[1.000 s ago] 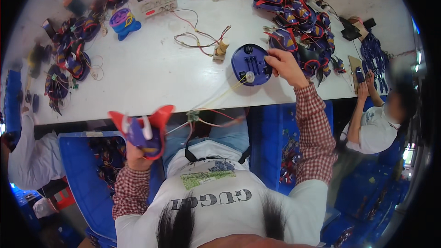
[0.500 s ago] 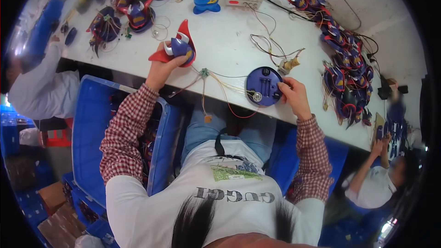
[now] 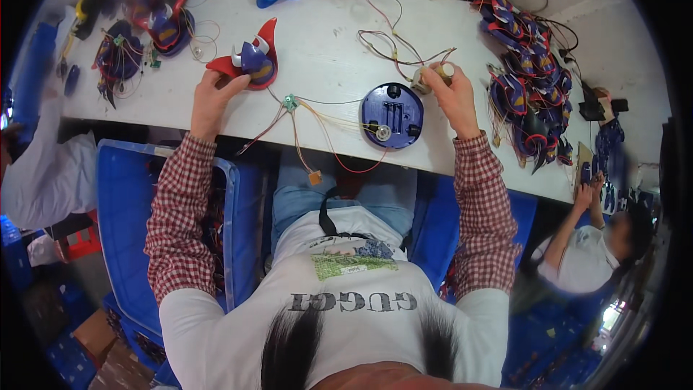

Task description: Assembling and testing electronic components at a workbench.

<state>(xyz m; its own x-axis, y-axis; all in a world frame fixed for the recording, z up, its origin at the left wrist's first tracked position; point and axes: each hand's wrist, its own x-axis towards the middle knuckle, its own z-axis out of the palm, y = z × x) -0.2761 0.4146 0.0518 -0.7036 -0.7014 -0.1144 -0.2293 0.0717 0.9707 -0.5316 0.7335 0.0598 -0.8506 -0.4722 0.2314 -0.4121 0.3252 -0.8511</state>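
Right hand (image 3: 451, 97), moved: off the disc's rim since the earlier frame, now up at the block (image 3: 446, 70); view shifted too.
Right grip: narrow, fingers closed about the block; exact contact partly hidden by the hand.
Left grip: left hand (image 3: 213, 105) pinches the red-and-purple shell (image 3: 258, 63) at its near edge, over the table's front.
Disc (image 3: 392, 105): flat on the table, just left of the right hand, unheld. A knock from that wrist could slide it toward the edge.
Supply leads (image 3: 395, 56): loose loops beyond the right grip; could snag or pull if the block is lifted.
Board (image 3: 290, 102): between the grips, at the table's edge, held by neither. Judged the weak point: spreading the hands could strain its thin wires.
Tan tab (image 3: 315, 178): hangs below the board, off the edge; its weight or a sleeve brush could drag the board down.
Right pile (image 3: 530, 94): outward of the right hand; wires there could catch the sleeve.
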